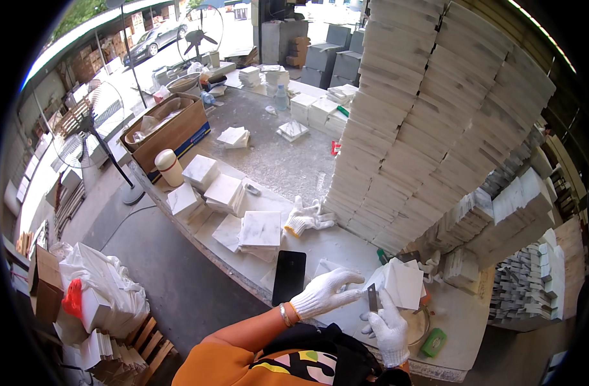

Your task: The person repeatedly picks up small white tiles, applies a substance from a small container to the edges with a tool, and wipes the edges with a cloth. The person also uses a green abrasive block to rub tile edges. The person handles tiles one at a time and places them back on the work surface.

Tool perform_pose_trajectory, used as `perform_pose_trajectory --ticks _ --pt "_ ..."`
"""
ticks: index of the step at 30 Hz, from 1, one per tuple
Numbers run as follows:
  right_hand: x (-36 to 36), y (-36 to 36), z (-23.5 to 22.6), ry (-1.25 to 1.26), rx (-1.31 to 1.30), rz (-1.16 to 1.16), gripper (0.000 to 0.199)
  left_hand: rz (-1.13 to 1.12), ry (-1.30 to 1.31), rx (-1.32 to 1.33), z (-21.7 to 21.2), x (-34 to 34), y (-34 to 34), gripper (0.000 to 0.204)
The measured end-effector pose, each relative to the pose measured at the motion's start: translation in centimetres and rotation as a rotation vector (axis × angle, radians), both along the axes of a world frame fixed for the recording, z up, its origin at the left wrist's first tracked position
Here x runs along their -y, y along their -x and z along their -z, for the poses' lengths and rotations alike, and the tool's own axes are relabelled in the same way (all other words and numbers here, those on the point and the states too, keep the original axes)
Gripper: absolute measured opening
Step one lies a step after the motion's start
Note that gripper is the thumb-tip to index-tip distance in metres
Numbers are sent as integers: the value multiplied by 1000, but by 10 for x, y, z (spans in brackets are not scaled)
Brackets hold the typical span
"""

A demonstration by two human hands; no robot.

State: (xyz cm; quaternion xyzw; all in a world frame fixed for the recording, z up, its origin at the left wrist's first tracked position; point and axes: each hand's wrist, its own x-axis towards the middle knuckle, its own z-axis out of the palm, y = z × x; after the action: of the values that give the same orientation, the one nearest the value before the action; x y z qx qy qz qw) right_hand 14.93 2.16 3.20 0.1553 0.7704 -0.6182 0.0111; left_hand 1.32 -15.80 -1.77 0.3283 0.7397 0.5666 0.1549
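Observation:
Both my hands wear white knit gloves. My right hand [389, 327] is closed on a small dark flat blade [372, 298], which points up from its fingers. Just left of it, my left hand [326, 293] has its fingers stretched toward the blade and holds nothing I can see. White square tiles [404, 284] lie directly beyond my hands, on something orange that is partly hidden. A black phone [289, 276] lies by my left wrist. An empty white glove [309, 217] rests farther up the table.
A tall wall of stacked white tiles [429, 116] rises at the right. Smaller tile stacks [261, 229] stand along the left edge. A green box-shaped thing [434, 343] sits right of my right hand. Farther off are a cardboard box [169, 132] and a standing fan [85, 125].

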Motion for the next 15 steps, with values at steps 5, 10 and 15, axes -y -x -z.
perform_pose_trajectory --ticks 5,10,15 --pt "7 4 11 -32 -60 -62 63 110 -75 328 9 -13 -16 47" --pt "9 5 12 -60 -76 -95 63 142 -154 594 18 -21 -22 43" --pt "6 1 14 -74 -93 -112 64 110 -205 576 23 -21 -17 42"
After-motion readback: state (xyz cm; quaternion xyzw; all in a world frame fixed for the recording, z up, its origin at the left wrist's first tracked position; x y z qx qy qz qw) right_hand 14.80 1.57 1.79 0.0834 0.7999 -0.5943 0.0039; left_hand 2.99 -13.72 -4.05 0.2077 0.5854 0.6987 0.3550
